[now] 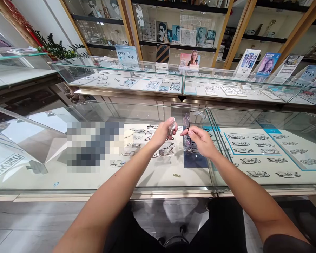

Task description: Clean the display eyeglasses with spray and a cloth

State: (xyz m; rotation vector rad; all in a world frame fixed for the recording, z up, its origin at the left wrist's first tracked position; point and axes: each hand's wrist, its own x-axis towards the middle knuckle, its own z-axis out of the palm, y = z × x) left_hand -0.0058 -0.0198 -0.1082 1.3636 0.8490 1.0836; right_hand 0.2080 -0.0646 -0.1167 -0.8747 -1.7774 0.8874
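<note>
My left hand [162, 133] is closed around a small clear bottle [171, 128], which looks like a spray bottle, with the thumb on its top. To its right, my right hand [202, 141] pinches a pair of eyeglasses [186, 121] between thumb and fingers. The glasses are held up on edge above the glass counter, level with the bottle and a short way from it. Part of their frame is hidden by the fingers and blends with the dark panel [193, 160] under the glass.
Below my hands is a glass display counter [152, 181] with rows of eyeglasses inside. A white printed bag or box [5, 165] stands at the left. A second glass showcase [137, 66] with several advertising cards runs behind, before wall shelves [173, 44].
</note>
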